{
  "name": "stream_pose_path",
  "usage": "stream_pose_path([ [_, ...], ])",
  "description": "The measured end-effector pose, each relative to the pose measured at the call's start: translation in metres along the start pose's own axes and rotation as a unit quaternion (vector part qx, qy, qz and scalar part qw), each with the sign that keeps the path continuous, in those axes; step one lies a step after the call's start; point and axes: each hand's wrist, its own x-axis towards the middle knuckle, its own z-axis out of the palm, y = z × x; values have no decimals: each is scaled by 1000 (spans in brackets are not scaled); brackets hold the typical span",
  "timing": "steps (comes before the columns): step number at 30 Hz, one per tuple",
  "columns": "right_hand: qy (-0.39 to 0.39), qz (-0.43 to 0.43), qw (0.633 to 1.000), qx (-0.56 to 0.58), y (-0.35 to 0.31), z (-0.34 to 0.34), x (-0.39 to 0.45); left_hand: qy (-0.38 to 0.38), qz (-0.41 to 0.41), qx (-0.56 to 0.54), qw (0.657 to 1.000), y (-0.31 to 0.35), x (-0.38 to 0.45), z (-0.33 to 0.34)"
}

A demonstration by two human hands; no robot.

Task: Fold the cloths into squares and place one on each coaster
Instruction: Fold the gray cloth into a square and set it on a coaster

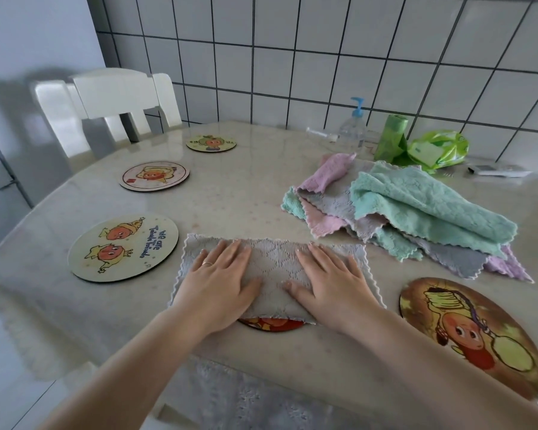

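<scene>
Two hands lie flat and wide on one grey cloth (274, 268), fingers straight, gripping nothing: the left hand (221, 283) on the left half, with a ring on one finger, the right hand (330, 283) on the right half. They seem to be pressing the cloth smooth, to set a crease or get ready for the next fold. It lies as a long rectangle, wider than deep, so it is not yet a square; one more fold across should do it, by my reckoning. Its near edge covers most of a red coaster (272, 324), of which only a sliver shows, probably because the folding is done right over the spot where it will end up

Five coasters show in all: the covered one, a brown one (466, 336) near right, a pale one (121, 246) just left of the cloth, and two more (154, 175) (211, 143) farther back on the left. None carries a square yet

Right of centre sits a loose pile (416, 218) of teal, pink and grey cloths, waiting; they overlap too much for me to count

Behind the pile stand one pump bottle (353, 125), one green roll (392, 138) and one green packet (438, 148)
</scene>
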Motion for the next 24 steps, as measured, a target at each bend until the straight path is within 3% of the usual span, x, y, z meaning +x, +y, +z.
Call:
stream_pose_path([
  [12, -21, 36, 999, -17, 47, -5, -15, 12, -65, -35, 997, -34, -6, -6],
  [14, -15, 29, 999, -14, 47, -9, -14, 61, -26, -41, 997, -30, -11, -8],
  [17, 52, -22, 998, 26, 39, -24, -6, 125, 64, -120, 983, -11, -22, -14],
  [20, 81, -61, 991, 82, 18, -37, 12, 120, 125, -173, 969, 17, -36, -16],
  [24, 62, -75, 990, 106, -7, -40, 46, 113, 137, -147, 973, 28, -41, -4],
])
